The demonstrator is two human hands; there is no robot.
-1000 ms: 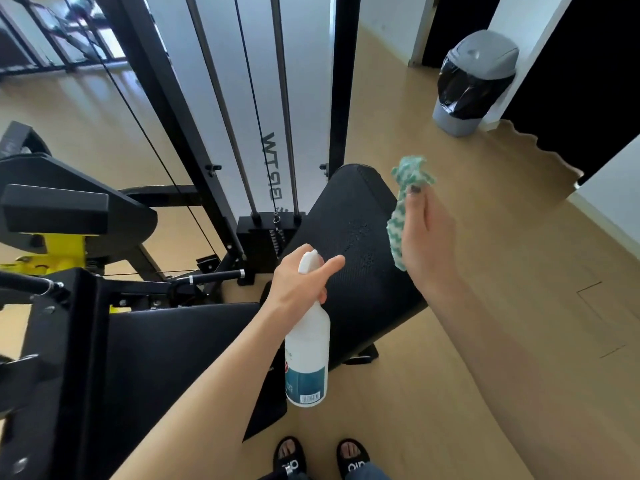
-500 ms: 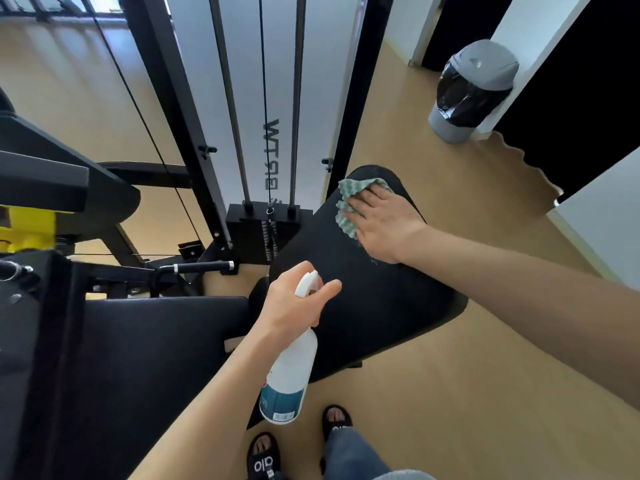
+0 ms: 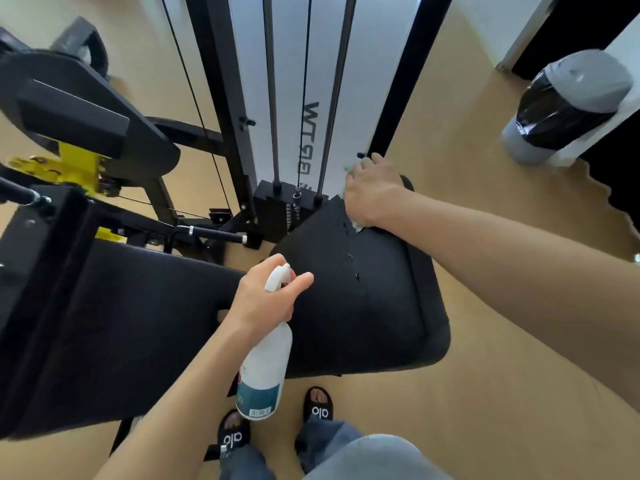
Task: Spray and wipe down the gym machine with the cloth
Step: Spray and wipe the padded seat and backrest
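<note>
Right hand [image 3: 372,192] is pressed flat on a green cloth [image 3: 356,226] at the far end of a black gym machine pad [image 3: 367,306], while a white spray bottle [image 3: 265,365] is gripped in the left hand [image 3: 265,299].

Only slivers of the cloth are seen past the right hand's fingers and under its wrist, and droplets are seen on the pad between the two hands. The bottle is held upright by its neck above the pad's near edge, with the left index finger stretched past the trigger. A weight stack [image 3: 287,209] is seen just behind the pad, a second black pad [image 3: 114,327] to its left, and a grey bin [image 3: 568,105] on the wooden floor [image 3: 485,393] well to the right.
</note>
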